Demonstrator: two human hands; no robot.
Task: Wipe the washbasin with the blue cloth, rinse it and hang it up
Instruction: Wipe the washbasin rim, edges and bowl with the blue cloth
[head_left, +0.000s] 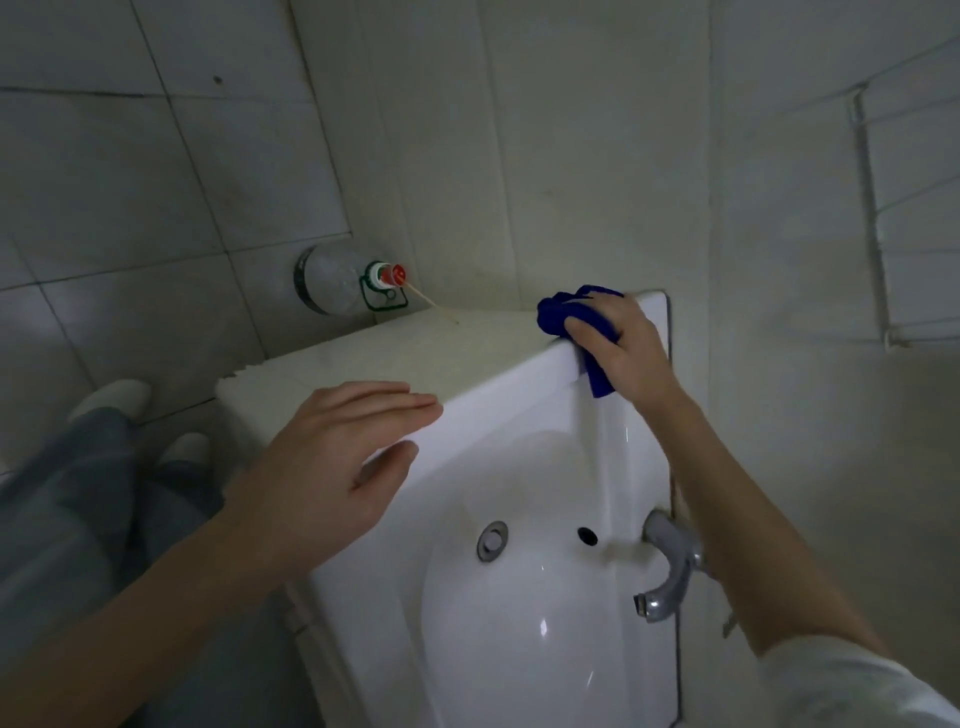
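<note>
Head view, looking down over a white washbasin (493, 400). Grips the bunched blue cloth (561, 312) with the right hand (621, 345), fingers curled over it, and holds it against the basin's far rim at the corner by the wall. One tail of cloth hangs down inside the rim under the palm. Holds the left hand (322, 467) wide and flat, fingers straight and together, nothing in it, fingertips at the other end of that same rim. Touching or just above: cannot tell. In the bowl, a metal drain (492, 540) and near it a dark overflow hole (587, 535). On the wall-side rim, a chrome tap (670, 571), spout turned over the bowl. Against the basin's far rim, a pale ledge (363, 348). Past the ledge's far edge, a clear bottle (332, 280) with a red cap.
</note>
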